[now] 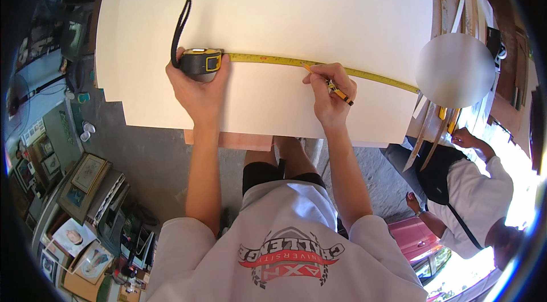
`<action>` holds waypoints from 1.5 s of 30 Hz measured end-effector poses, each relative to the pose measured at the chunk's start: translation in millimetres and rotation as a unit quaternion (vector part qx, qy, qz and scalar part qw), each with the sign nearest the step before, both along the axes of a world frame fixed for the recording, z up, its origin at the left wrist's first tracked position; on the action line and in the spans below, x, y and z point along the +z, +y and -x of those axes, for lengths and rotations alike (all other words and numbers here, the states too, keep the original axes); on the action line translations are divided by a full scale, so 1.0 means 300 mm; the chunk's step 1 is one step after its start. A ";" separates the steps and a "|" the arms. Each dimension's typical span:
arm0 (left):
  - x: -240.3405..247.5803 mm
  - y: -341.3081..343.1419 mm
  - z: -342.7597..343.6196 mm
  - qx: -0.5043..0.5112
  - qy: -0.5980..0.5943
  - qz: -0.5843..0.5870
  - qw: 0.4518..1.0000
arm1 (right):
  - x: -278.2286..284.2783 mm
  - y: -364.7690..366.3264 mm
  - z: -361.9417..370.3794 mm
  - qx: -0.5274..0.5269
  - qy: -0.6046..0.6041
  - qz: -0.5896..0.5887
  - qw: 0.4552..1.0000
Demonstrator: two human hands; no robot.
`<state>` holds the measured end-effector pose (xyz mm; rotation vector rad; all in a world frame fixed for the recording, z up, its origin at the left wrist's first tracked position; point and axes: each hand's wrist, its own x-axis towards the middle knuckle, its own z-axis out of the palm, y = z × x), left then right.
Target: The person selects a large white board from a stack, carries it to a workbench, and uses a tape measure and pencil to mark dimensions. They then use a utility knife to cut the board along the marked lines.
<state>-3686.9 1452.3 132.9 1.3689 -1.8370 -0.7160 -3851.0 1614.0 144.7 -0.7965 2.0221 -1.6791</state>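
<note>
A large white sheet [273, 11] lies flat in front of me. My left hand [199, 88] is closed around a black-and-yellow tape measure [200, 63] with a black wrist strap [181, 29]. From its case the yellow tape blade [376, 78] runs right across the sheet, to near its right edge. My right hand [332, 91] pinches a slim yellow-and-black pencil [341, 93]. The pencil's front end is at the blade, near the middle of its length, and the fingers partly cover it.
Wooden strips [428, 134] and yellow-handled tools [453, 121] lie beyond the sheet's right edge, beside a blurred round patch [456, 70]. Another person [476, 188] in a light shirt is at the lower right. Framed pictures [82, 185] are stacked at the lower left.
</note>
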 end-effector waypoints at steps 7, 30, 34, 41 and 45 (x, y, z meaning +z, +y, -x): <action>0.028 0.005 0.001 0.004 -0.035 -0.016 0.999 | -0.041 -0.049 -0.023 0.014 -0.016 0.006 1.000; 0.004 0.005 0.000 -0.008 -0.084 0.020 0.996 | -0.058 -0.062 -0.010 0.004 0.024 -0.022 0.999; 0.004 0.007 0.001 -0.006 -0.079 0.007 0.997 | -0.058 -0.062 -0.010 0.005 0.025 -0.028 0.999; -0.003 0.005 -0.002 -0.012 -0.082 0.020 0.996 | -0.059 -0.062 -0.009 0.005 0.024 -0.041 0.999; -0.001 0.006 -0.003 -0.009 -0.088 0.017 0.996 | -0.060 -0.065 -0.011 0.004 0.025 -0.031 0.999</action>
